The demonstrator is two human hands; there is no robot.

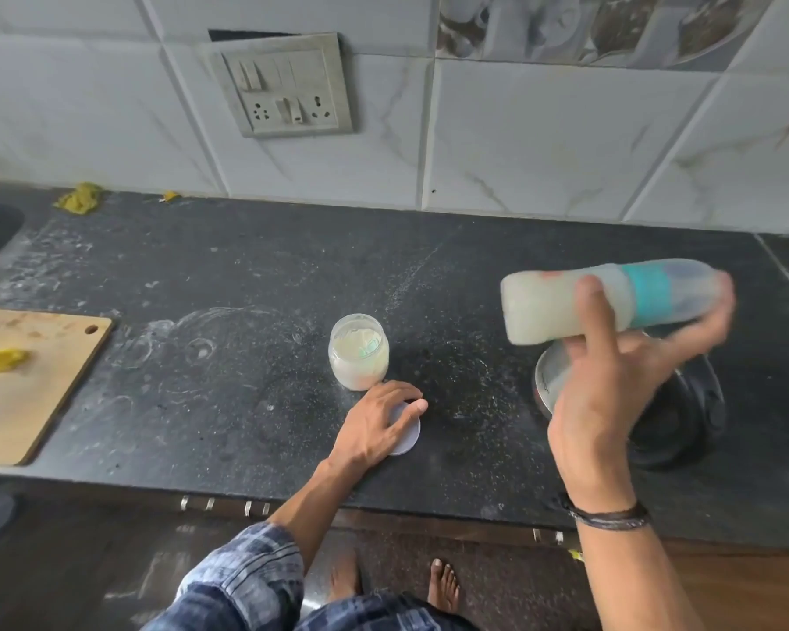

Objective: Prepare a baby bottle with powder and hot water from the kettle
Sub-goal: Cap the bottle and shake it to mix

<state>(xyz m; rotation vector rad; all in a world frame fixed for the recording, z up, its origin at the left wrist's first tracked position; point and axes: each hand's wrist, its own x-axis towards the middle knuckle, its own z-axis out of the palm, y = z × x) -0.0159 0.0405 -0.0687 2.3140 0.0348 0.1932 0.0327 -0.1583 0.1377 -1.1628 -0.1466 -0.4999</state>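
- The right grip point(611, 380) is grasping the baby bottle point(538, 307) round its body, fingers curled over the near side, and is holding it almost level in the air; the bottle is showing blurred, so I am judging that it is being shaken
- The bottle is looking cloudy white inside, and its teal collar point(652, 291) and clear cap are sitting on at the end beyond the fingertips, so powder and water are appearing to be in already and the top closed
- The kettle point(666, 425) is standing on the table point(247, 289) directly under the right grip with its lid down, so the pouring is looking finished
- The left grip point(379, 421) is resting on the round lid point(406, 441), which is lying flat on the table under the palm; its fingers are bending over the lid, but I cannot tell whether they are pinching it or only touching it
- The powder jar point(358, 357) is standing open just beyond the left grip's fingertips, with powder showing inside, well apart from the right grip
- What is remaining, as I am judging it: finishing the mixing, putting the lid back on the jar, and setting the bottle down upright
- A wooden cutting board point(28, 380) is lying far out to the left of the left grip, taking no part
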